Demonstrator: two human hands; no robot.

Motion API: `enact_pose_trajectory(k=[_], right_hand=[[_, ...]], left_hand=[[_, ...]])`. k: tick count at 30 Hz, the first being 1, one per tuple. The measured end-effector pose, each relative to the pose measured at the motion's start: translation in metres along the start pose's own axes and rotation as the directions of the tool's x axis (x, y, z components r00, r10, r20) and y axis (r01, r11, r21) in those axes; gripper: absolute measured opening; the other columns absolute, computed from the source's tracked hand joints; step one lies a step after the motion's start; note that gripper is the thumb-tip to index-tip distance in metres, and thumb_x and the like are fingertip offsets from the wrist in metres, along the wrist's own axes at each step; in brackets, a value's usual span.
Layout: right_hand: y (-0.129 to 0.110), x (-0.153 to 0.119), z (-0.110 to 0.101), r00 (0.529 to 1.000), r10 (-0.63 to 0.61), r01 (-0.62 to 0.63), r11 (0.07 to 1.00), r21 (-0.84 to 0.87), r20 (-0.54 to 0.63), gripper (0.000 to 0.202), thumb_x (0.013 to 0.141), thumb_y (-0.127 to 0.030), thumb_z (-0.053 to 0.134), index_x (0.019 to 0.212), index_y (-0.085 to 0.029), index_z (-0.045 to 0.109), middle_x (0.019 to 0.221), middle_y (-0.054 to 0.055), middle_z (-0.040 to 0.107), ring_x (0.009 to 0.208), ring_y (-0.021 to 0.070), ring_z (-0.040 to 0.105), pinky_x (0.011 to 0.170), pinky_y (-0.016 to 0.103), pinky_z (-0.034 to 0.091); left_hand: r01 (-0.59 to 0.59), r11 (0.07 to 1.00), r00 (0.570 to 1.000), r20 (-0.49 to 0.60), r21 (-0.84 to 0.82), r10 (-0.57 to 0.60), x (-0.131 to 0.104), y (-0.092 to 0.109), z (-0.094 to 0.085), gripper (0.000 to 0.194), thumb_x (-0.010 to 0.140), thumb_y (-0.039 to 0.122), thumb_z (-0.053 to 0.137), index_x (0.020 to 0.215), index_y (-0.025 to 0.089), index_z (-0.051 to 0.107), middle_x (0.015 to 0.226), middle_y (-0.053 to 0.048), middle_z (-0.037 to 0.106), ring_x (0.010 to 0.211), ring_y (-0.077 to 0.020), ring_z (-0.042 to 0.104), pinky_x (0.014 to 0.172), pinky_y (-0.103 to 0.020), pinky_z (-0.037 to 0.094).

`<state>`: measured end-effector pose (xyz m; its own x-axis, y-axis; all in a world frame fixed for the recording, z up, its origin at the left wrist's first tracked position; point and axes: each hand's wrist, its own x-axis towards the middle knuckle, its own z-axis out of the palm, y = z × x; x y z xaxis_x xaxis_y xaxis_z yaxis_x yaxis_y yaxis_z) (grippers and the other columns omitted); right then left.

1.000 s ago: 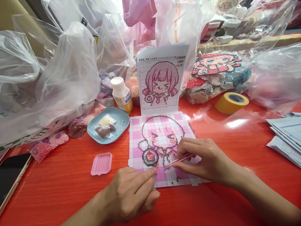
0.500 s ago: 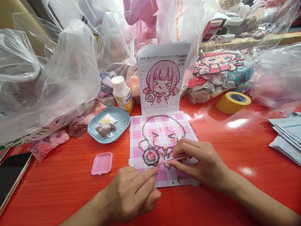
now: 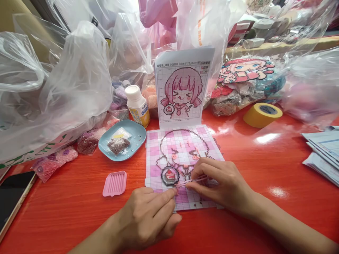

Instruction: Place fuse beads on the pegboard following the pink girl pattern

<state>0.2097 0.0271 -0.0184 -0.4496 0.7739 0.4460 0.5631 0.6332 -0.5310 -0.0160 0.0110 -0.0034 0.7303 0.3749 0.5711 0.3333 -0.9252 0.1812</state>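
Observation:
My right hand is closed around pink tweezers, whose tips point left, low over the pegboard. The board carries a pink and white grid with bead outlines of a face. A ring of dark beads around a red cake shape sits at its lower left. My left hand rests at the board's lower left edge, index finger stretched out and its tip by some orange-pink beads near the tweezer tips. Its other fingers are bent, and I see nothing held. Any bead between the tips is too small to tell.
Behind the board stands a printed pattern sheet. A blue plate with bead bags, a white-capped bottle and a pink ridged tray lie left. Yellow tape and papers are right; plastic bags crowd the back.
My right hand and the tweezers have shifted slightly left, the tips now nearer my left index fingertip. My left hand stays in place.

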Motion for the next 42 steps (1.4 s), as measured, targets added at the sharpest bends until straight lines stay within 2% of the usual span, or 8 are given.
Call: enact_pose_trajectory(k=[23,37,42], right_hand=[[0.0013,0.0,0.0,0.999,-0.03,0.029,0.999,-0.017,-0.02,0.019,0.083,-0.027,0.067,0.07,-0.014,0.06,0.066,0.003,0.062,0.053,0.0094,0.053,0.047,0.021,0.04],[0.0012,-0.0004,-0.0002,1.0,-0.027,0.026,1.0,-0.009,-0.015,0.018,0.082,-0.027,0.067,0.071,-0.015,0.061,0.067,0.003,0.063,0.053,0.0099,0.054,0.047,0.021,0.041],[0.0024,0.0,-0.0021,0.999,-0.002,0.004,1.0,0.029,-0.047,0.016,0.081,-0.025,0.068,0.072,-0.015,0.06,0.069,0.003,0.063,0.057,0.0107,0.056,0.05,0.022,0.044]], left_hand=[[0.006,1.0,1.0,0.014,0.007,-0.006,-0.0007,0.0005,0.0002,0.029,0.095,0.015,0.038,0.081,0.007,0.062,0.084,-0.015,0.076,0.056,-0.0156,0.069,0.038,-0.026,0.041],[0.015,1.0,1.0,0.011,0.004,-0.015,-0.0016,-0.0001,0.0011,0.026,0.094,0.015,0.039,0.081,0.007,0.061,0.083,-0.016,0.075,0.057,-0.0168,0.069,0.038,-0.026,0.042],[0.011,1.0,1.0,0.018,0.002,-0.011,-0.0013,0.0013,0.0017,0.027,0.095,0.016,0.039,0.081,0.007,0.061,0.085,-0.016,0.075,0.057,-0.0167,0.069,0.038,-0.027,0.043]])
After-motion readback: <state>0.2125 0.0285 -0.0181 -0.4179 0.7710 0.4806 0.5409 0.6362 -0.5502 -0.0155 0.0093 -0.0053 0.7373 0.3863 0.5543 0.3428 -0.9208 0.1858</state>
